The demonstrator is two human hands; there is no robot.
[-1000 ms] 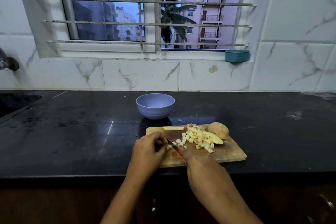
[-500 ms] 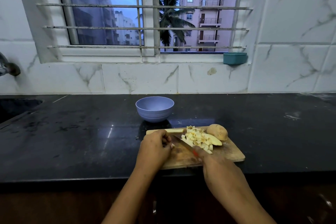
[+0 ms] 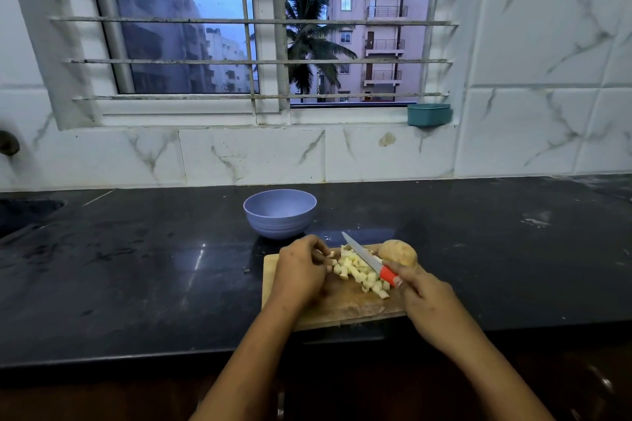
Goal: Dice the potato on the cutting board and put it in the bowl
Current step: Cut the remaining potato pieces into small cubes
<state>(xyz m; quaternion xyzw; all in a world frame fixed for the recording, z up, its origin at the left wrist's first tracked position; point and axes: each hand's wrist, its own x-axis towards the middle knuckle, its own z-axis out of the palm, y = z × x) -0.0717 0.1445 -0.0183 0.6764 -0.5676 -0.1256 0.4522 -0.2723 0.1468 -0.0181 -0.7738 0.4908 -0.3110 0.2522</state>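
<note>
Left of the cutting board point(image 3: 342, 304) the black counter point(image 3: 136, 267) stretches wide. The purple bowl point(image 3: 279, 226), just behind the board, shows only purple inside. The left hand point(image 3: 301, 272) has slid in, fingers point(image 3: 320, 250) curled against the potato cubes point(image 3: 359, 272); holding one, I cannot tell. The right hand point(image 3: 427, 301) grips the knife point(image 3: 369, 260), now lifted over the pile. The board nearly reaches the counter's front edge.

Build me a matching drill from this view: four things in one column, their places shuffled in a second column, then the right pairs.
Things
1. lavender round plastic bowl
2. red-handled steel knife
3. brown-skinned potato chunk
4. teal plastic tub

Places
A. at the right end of the white window sill
B. gripped in the right hand
C. at the far right corner of the wooden cutting board
D. on the black counter, behind the board

Pairs: 1-D, 2-B, 3-C, 4-A
</note>
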